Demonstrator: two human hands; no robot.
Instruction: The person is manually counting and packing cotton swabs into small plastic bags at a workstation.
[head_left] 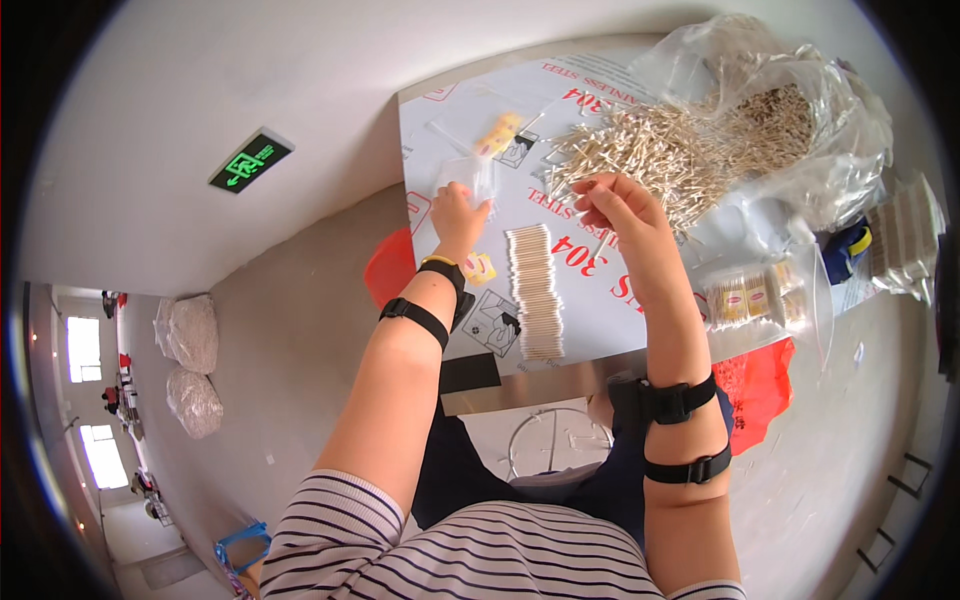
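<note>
My left hand (pixel 459 212) grips a small clear plastic bag (pixel 470 177) and holds it above the table (pixel 600 310). My right hand (pixel 612 203) pinches a few cotton swabs (pixel 590 222) at the near edge of a loose heap of cotton swabs (pixel 650 150). A neat row of aligned cotton swabs (pixel 532 290) lies on the table between my two forearms. Both forearms wear black straps.
A large clear bag (pixel 790 120) with more swabs sits at the far right. Filled small packets (pixel 745 297) lie at the right, an empty clear bag with a yellow label (pixel 497 133) farther away. Red bags (pixel 760 385) and a stool (pixel 550 440) are below the table.
</note>
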